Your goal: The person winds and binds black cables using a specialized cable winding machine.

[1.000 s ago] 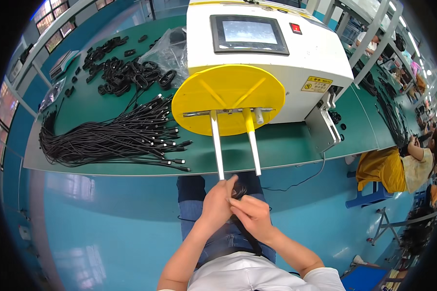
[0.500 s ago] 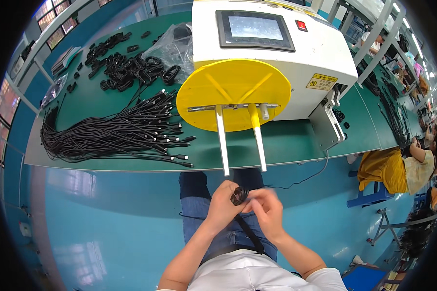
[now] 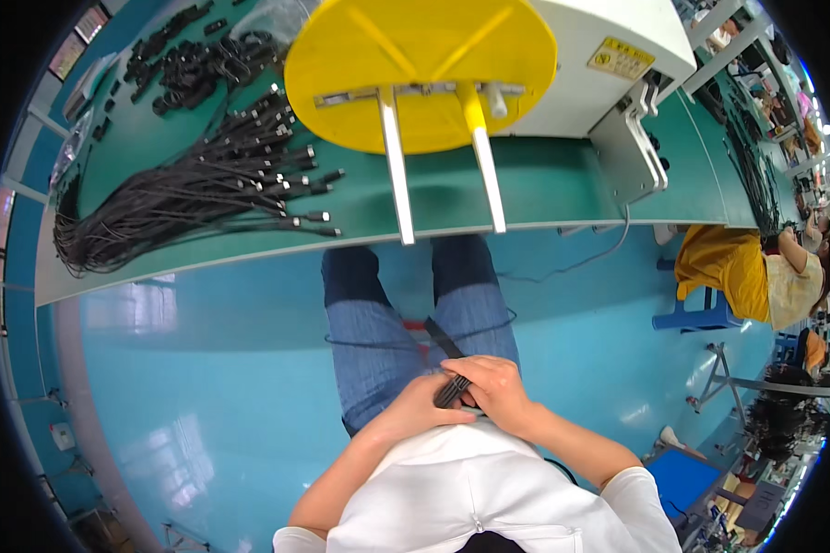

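Observation:
In front of my waist, both hands are closed around a small coil of black cable (image 3: 450, 393). My left hand (image 3: 421, 405) wraps it from the left side. My right hand (image 3: 496, 387) presses its fingers over the coil's upper right. A flat black strap (image 3: 444, 337) sticks out above the right fingers, angled up and to the left. Thin cable ends loop out to both sides over my thighs. Parts of the coil are hidden by my fingers.
Over the table edge reach two metal prongs (image 3: 398, 180) of a machine's yellow disc (image 3: 415, 69). A bundle of black cables (image 3: 184, 189) lies left on the green table (image 3: 360, 207), with several coiled cables (image 3: 207, 69) behind. To the right, another person sits by a blue stool (image 3: 696, 318).
Both hands have drawn the coil down and closer to my waist. The black strap now points upward past my right hand. The view has tilted down, so the table sits higher.

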Demonstrator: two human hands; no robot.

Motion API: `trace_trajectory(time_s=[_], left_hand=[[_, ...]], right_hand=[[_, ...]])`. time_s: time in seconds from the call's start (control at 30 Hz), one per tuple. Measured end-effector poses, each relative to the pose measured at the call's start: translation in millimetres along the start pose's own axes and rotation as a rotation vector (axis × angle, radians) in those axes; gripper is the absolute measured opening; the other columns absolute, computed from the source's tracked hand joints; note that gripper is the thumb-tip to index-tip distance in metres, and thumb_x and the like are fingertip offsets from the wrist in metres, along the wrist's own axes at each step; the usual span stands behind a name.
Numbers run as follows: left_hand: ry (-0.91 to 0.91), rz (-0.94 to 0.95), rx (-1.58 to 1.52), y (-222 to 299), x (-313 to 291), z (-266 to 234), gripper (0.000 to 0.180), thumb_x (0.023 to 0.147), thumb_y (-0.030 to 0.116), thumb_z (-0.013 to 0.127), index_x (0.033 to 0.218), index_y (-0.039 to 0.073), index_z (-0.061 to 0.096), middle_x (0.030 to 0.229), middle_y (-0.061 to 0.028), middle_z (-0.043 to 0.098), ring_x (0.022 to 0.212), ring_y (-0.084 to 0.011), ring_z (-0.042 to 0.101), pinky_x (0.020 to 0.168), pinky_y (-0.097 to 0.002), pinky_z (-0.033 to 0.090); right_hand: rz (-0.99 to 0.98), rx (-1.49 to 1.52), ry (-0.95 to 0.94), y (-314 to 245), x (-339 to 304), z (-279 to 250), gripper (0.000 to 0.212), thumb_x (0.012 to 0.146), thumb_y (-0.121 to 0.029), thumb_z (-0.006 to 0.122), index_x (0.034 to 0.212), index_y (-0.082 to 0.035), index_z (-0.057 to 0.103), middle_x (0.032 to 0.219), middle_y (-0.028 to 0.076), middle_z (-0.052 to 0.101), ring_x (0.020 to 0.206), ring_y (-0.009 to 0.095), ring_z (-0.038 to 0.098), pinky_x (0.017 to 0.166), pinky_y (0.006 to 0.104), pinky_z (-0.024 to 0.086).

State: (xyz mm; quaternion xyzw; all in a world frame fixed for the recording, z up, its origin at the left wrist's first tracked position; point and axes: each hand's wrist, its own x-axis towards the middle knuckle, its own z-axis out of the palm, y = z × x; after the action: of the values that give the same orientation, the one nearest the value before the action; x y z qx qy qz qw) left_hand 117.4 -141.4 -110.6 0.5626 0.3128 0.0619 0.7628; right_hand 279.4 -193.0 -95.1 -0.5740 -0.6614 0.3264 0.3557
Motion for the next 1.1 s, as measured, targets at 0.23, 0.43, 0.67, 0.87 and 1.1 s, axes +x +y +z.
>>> trace_trajectory(time_s=[0.23, 0.43, 0.67, 0.87, 1.1], left_hand=[[0.081, 0.247, -0.075, -21, -32, -12, 0.03, 0.084, 0.003, 0.06, 0.113, -0.004, 0.054, 0.113, -0.0116, 0.06, 0.102, -0.0134, 0.056, 0.086, -0.0265, 0.046], [0.2, 0.252, -0.082, -12, -13, -19, 0.027, 0.087, 0.003, 0.056, 0.113, -0.002, 0.055, 0.107, -0.0097, 0.06, 0.096, -0.0131, 0.057, 0.08, -0.0267, 0.048], [0.173, 0.074, -0.35, 9, -2, -24, 0.014, 0.09, 0.006, 0.054, 0.103, 0.001, 0.056, 0.091, -0.0017, 0.054, 0.079, -0.0093, 0.051, 0.065, -0.0229, 0.046], [0.039, -0.021, -0.431, -24, -11, -19, 0.007, 0.091, 0.008, 0.054, 0.096, 0.002, 0.054, 0.091, -0.0027, 0.054, 0.078, -0.0108, 0.053, 0.064, -0.0238, 0.049], [-0.011, 0.153, -0.478, -33, -19, -14, 0.007, 0.089, 0.002, 0.055, 0.096, 0.002, 0.055, 0.103, -0.0064, 0.055, 0.08, -0.0169, 0.059, 0.068, -0.0291, 0.055]], right_hand=[[0.351, 0.321, 0.166, 14, -23, 13, 0.037, 0.07, 0.013, 0.048, 0.103, 0.004, 0.062, 0.088, 0.018, 0.066, 0.078, 0.027, 0.067, 0.076, 0.0327, 0.054], [0.483, 0.473, 0.067, 12, 6, 5, 0.041, 0.073, 0.016, 0.043, 0.107, 0.004, 0.062, 0.089, 0.018, 0.066, 0.075, 0.022, 0.066, 0.074, 0.0297, 0.054], [0.27, 0.131, -0.055, -6, 33, -10, 0.044, 0.072, 0.015, 0.043, 0.111, 0.003, 0.06, 0.085, 0.018, 0.066, 0.073, 0.021, 0.066, 0.065, 0.0301, 0.054], [0.335, 0.204, -0.209, -12, 15, -3, 0.037, 0.073, 0.008, 0.048, 0.108, 0.005, 0.061, 0.084, 0.022, 0.065, 0.077, 0.035, 0.066, 0.069, 0.0354, 0.053], [0.582, 0.339, -0.221, 0, 6, -3, 0.031, 0.079, 0.006, 0.047, 0.107, 0.004, 0.06, 0.072, 0.019, 0.064, 0.058, 0.025, 0.064, 0.055, 0.0321, 0.051]])
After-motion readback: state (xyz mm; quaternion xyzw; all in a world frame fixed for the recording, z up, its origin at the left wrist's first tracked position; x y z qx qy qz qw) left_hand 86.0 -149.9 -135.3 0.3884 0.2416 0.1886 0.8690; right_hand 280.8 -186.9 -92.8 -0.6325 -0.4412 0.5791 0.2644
